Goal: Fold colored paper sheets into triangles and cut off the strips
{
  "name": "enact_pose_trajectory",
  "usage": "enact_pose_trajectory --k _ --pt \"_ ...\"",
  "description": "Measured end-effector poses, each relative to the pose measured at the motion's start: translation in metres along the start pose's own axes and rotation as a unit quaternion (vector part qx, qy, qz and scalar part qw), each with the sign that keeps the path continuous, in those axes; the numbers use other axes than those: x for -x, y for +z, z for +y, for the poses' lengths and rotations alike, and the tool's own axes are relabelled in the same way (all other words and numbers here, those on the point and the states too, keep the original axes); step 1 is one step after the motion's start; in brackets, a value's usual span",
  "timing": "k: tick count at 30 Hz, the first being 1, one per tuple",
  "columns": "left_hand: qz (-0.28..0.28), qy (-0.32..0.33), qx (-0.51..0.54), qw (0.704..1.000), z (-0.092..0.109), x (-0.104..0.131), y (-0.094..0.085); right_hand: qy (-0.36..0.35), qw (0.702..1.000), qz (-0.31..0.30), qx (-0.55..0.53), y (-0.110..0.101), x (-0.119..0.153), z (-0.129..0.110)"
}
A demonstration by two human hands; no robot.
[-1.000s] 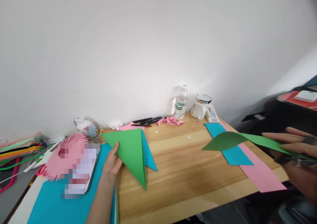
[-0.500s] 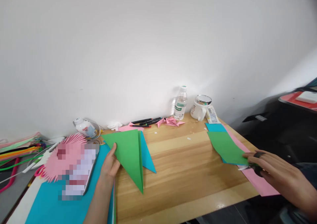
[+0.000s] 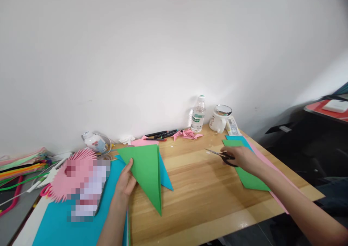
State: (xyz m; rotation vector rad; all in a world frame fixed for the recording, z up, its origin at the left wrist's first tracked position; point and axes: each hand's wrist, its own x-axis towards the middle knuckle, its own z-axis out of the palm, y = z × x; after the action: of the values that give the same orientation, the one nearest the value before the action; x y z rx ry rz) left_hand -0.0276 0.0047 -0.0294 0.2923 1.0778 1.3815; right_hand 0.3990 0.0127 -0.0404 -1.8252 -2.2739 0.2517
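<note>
My left hand [image 3: 127,179] holds a green folded paper triangle [image 3: 144,169] by its left edge, thumb on the front face. A blue paper triangle [image 3: 165,173] shows behind it. On the right, my right hand [image 3: 239,159] is closed on scissors [image 3: 217,152] with black handles, their blades pointing left above the wooden table [image 3: 190,202]. Under my right hand and wrist lies a green sheet [image 3: 250,180], with blue [image 3: 239,138] and pink paper [image 3: 272,166] beside it.
Along the wall stand a water bottle [image 3: 198,115], a white mug [image 3: 219,119], pens [image 3: 163,134] and pink folded paper [image 3: 187,134]. At left are a pink paper fan [image 3: 58,179], a blurred phone [image 3: 91,191], blue sheets [image 3: 57,224] and a white bottle [image 3: 94,142].
My right hand has moved left and up from the right-hand papers, and the scissors now show clearly in it. The green sheet there lies lower. My left hand and the green triangle have shifted slightly right.
</note>
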Motion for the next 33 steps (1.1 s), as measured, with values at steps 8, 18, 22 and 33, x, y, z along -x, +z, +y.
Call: enact_pose_trajectory --k 8,18,22,33 --pt "-0.003 0.001 -0.001 1.0 -0.003 -0.007 0.002 -0.006 0.999 -0.013 0.045 0.005 -0.066 0.028" --pt "0.004 -0.004 0.005 1.0 -0.004 -0.008 0.004 -0.045 0.995 0.079 -0.037 0.045 -0.049 -0.018" --pt "0.009 -0.019 0.016 1.0 -0.005 -0.007 0.004 -0.104 0.987 0.083 -0.089 0.085 -0.034 -0.057" --pt "0.007 -0.016 0.016 1.0 -0.005 -0.005 0.005 -0.345 0.918 -0.067 -0.186 0.081 -0.079 -0.147"
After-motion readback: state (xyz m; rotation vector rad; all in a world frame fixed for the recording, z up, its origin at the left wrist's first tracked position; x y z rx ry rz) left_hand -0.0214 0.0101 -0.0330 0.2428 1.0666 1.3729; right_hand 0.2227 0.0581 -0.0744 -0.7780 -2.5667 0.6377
